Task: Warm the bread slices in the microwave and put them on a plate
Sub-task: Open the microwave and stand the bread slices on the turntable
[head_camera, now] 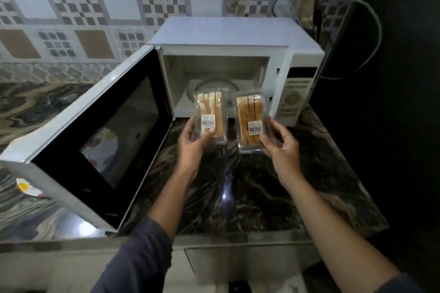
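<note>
A white microwave (238,38) stands on the dark marble counter with its door (100,131) swung wide open to the left. Inside lies a glass turntable (214,83) with nothing on it. My left hand (192,143) grips a clear plastic pack of pale bread slices (212,112) in front of the opening. My right hand (283,147) grips a second clear pack of browner bread slices (251,114) just to the right of the first. Both packs are held above the counter, upright, with barcode labels facing me.
A plate (26,188) with a yellow and red pattern peeks out at the left, behind the open door. The microwave's control panel (295,95) faces me at the right. A grey cable (371,31) loops along the dark right wall. Patterned tiles back the counter (238,188).
</note>
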### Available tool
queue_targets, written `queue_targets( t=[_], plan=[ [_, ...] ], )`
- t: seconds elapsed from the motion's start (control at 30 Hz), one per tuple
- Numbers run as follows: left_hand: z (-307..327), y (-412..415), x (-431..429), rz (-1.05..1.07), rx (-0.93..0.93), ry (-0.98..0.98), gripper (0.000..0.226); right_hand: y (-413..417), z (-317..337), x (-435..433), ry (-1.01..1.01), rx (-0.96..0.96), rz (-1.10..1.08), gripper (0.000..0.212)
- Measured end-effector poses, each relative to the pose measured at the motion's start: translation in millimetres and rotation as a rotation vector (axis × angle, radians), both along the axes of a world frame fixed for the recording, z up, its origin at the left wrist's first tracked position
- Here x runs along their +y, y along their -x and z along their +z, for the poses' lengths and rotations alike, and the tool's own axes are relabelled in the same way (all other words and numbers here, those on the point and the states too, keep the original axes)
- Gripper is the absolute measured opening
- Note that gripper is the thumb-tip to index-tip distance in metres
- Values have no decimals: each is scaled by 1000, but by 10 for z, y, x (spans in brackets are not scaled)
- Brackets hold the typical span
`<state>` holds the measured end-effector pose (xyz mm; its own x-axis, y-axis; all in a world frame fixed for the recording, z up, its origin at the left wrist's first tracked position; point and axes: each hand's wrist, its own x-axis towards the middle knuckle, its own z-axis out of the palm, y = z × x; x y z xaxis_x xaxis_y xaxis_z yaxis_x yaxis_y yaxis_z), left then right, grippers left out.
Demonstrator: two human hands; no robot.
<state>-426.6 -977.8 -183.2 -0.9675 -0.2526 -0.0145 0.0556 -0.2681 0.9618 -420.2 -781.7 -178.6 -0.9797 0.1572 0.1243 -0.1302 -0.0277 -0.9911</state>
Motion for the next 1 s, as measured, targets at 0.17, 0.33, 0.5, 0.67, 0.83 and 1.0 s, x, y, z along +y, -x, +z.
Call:
queue_targets(
  t=[0.17,0.33,0.5,0.67,0.83,1.0],
  plan=[
    [-497,-210,80,48,-129,141,63,-175,-492,57,-25,-157,-26,45],
    [-772,-287,131,101,-173,298,66,-236,-790,208,-218,-209,-85,42],
    [-846,-335,111,87,-155,423,65,-186,-802,270,-337,-208,-103,41],
    [-888,-353,95,59,-194,519,66,-139,-774,286,-419,-307,-149,38],
    [-903,-395,46,40,-211,526,58,-122,-649,239,-599,-206,-284,46],
    [-922,-523,-18,132,-281,374,45,-114,-427,-28,-713,278,-168,26]
  ],
)
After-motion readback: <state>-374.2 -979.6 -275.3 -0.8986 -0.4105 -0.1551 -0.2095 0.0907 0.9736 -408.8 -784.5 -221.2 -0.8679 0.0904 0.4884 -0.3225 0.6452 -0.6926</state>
